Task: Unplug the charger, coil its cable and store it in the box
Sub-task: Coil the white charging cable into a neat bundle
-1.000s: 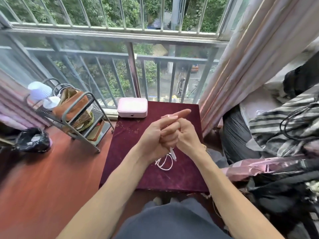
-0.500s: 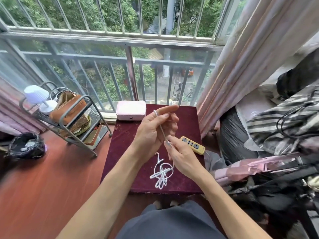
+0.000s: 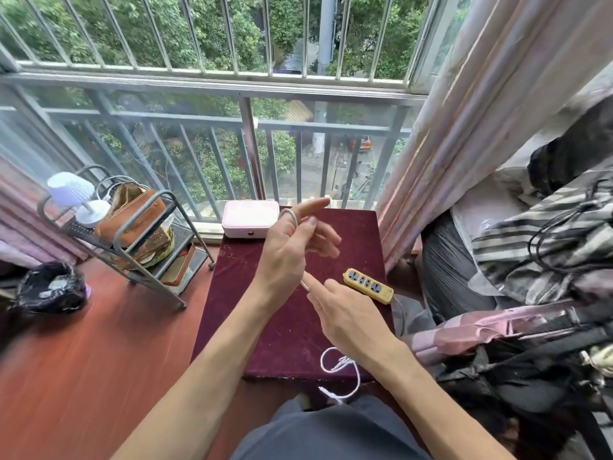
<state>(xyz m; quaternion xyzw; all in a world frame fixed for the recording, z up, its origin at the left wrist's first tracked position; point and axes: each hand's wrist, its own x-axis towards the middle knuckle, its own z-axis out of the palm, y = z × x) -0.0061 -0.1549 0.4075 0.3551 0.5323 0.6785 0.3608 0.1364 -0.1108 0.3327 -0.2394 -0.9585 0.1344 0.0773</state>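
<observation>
A dark red worktop (image 3: 288, 327) stood against a barred balcony railing (image 3: 212, 84), with a curtain (image 3: 481, 111) at right and a metal rack (image 3: 132, 240) on the red floor at left. The pink box (image 3: 250, 219) sat shut at the far edge; a yellow power strip (image 3: 368, 286) lay at right. The left hand (image 3: 288, 254) was spread, the white cable (image 3: 341, 366) looped over its forefinger. The right hand (image 3: 345, 313) pinched the cable; the grip was partly hidden. The cable's free end trailed over the near edge. The charger body could not be made out.
</observation>
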